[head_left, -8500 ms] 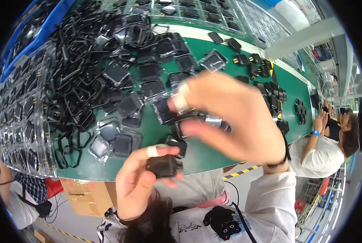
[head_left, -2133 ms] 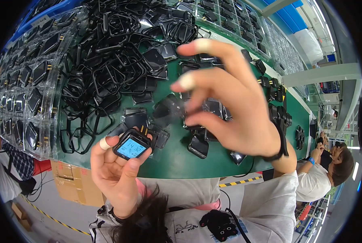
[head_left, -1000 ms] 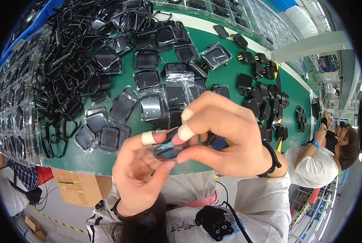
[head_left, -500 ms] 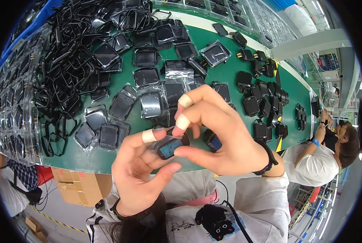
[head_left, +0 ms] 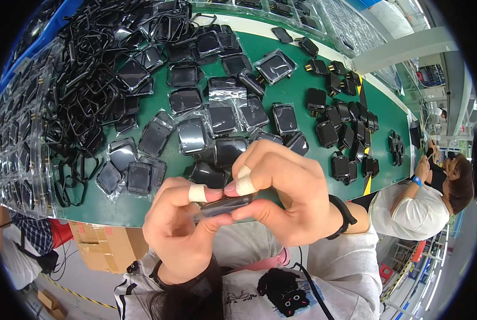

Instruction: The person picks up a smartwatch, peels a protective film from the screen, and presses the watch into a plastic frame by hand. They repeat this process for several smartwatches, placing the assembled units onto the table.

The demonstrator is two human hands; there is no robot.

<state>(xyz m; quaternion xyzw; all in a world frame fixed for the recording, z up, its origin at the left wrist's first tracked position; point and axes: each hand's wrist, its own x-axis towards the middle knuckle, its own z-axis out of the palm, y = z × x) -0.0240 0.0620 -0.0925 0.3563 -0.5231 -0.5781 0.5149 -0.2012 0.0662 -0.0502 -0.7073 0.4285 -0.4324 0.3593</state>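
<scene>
Between both hands, close to the table's near edge, is a small dark flat screen module, seen nearly edge-on. My left hand pinches its left end, the thumb below and taped fingers above. My right hand closes on the right end, its thumb tip under it and taped index finger on top. The two index fingertips almost meet over the module. Just beyond the fingers lie black rounded-square screen modules in clear film; another pale-reflecting one sits further left.
The green table carries a tangled heap of black frames at left, beside stacked clear trays. Black square cases cluster at right. A cardboard box stands below the left edge. A co-worker sits at right.
The screen module has tilted from showing its bluish face to nearly edge-on. My right hand has come down, its index finger now on the top edge, uncovering modules behind.
</scene>
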